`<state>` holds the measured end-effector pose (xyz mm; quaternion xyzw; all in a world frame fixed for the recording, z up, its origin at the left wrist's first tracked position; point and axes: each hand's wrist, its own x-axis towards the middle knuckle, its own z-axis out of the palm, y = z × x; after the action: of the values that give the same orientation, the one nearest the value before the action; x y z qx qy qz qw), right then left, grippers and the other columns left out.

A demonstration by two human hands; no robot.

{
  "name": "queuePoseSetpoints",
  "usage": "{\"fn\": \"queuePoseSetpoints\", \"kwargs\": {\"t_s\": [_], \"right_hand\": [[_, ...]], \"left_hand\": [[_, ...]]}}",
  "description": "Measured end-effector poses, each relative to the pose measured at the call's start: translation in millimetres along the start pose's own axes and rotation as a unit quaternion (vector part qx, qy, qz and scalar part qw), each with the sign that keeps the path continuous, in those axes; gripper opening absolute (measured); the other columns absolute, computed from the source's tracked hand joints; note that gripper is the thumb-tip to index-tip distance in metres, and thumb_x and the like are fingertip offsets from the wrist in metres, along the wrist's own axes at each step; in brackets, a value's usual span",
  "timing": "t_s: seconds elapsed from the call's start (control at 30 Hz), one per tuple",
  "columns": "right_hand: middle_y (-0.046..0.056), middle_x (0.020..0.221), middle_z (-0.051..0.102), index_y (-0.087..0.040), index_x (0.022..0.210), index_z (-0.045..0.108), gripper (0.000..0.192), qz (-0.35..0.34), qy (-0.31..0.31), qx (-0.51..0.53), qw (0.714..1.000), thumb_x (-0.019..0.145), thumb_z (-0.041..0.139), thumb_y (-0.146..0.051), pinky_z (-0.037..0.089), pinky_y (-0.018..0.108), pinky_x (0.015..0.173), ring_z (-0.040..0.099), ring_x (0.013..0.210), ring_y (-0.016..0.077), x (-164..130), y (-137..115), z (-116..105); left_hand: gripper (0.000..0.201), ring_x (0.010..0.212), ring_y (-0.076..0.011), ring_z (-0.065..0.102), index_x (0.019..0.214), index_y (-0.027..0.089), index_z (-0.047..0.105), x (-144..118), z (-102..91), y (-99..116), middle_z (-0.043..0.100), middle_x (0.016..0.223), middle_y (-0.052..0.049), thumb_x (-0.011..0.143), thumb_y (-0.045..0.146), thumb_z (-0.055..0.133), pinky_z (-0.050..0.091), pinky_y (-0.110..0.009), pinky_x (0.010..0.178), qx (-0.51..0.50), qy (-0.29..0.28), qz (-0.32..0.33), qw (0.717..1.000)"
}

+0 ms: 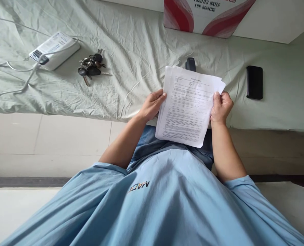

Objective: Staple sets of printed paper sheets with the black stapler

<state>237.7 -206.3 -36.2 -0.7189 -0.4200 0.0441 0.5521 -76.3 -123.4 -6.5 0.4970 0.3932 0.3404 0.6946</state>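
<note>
Fabric fills the bottom of my view: a loose light-blue T-shirt [164,201] with a small printed logo on the chest, and dark blue shorts [146,140] just past its hem. Above the lap I see both hands clamped on a stack of white printed paper sheets [189,107], held up between body and bed. My left hand [152,105] grips the stack's left edge, thumb on the top page and fingers curled behind. My right hand [221,107] pinches the right edge near the upper corner, thumb pressed on the front. The sheets are slightly fanned at the top, so several page edges show; the print is too small to read.

Beyond the hands lies a bed covered in a wrinkled pale-green sheet [131,51], with pale floor tiles [51,143] below its near edge. A dark stapler-like object [190,64] peeks out just behind the top of the papers; I cannot tell exactly what it is. A black rectangular phone [254,82] lies flat to the right, well apart from the stack. To the left sit a bunch of keys with black fobs [92,66] and, farther left, a white power bank [54,50] with a white cable [18,68] trailing off. At the far edge stands a red-and-white cardboard box [208,15] printed for drinking water.
</note>
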Motion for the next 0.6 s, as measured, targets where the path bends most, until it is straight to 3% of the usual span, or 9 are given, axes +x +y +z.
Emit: {"fn": "queuePoseSetpoints", "kwargs": {"t_s": [0.1,0.27,0.4,0.6], "right_hand": [[-0.003,0.078,0.051,-0.025,0.091,0.065,0.056,0.006,-0.004,-0.014,1.0,0.11,0.058,-0.077,0.05,0.033,0.073,0.057,0.076,0.017,0,-1,1],[-0.002,0.079,0.054,-0.025,0.094,0.067,0.053,0.017,-0.018,-0.012,1.0,0.113,0.057,-0.073,0.05,0.033,0.073,0.059,0.077,0.0173,-1,-4,2],[-0.003,0.076,0.051,-0.025,0.091,0.065,0.058,0.004,-0.016,-0.008,1.0,0.11,0.058,-0.08,0.047,0.032,0.069,0.054,0.072,0.0158,-1,-3,3],[-0.006,0.073,0.049,-0.026,0.091,0.068,0.063,0.002,-0.044,0.083,0.996,0.097,0.074,-0.088,0.048,0.031,0.068,0.05,0.066,0.0134,2,3,0]], "left_hand": [[0.066,0.107,-0.0304,0.085,0.109,0.025,0.08,-3,0.3,4,0.084,0.1,-0.008,0.09,0.087,0.087,0.067,-0.038,0.084,0.011,-0.038,0.012,0.999],[0.068,0.114,-0.032,0.086,0.118,0.025,0.083,-4,0.5,5,0.087,0.105,-0.009,0.092,0.088,0.085,0.07,-0.039,0.09,0.026,-0.037,0.018,0.999],[0.067,0.12,-0.0331,0.086,0.12,0.024,0.084,-1,-1.8,0,0.088,0.109,-0.01,0.096,0.087,0.081,0.071,-0.04,0.096,0.016,-0.053,0.045,0.997],[0.062,0.123,-0.0332,0.087,0.123,0.023,0.085,6,-8.8,-12,0.09,0.116,-0.01,0.105,0.081,0.075,0.073,-0.042,0.098,0.0,-0.081,0.1,0.992]]}}
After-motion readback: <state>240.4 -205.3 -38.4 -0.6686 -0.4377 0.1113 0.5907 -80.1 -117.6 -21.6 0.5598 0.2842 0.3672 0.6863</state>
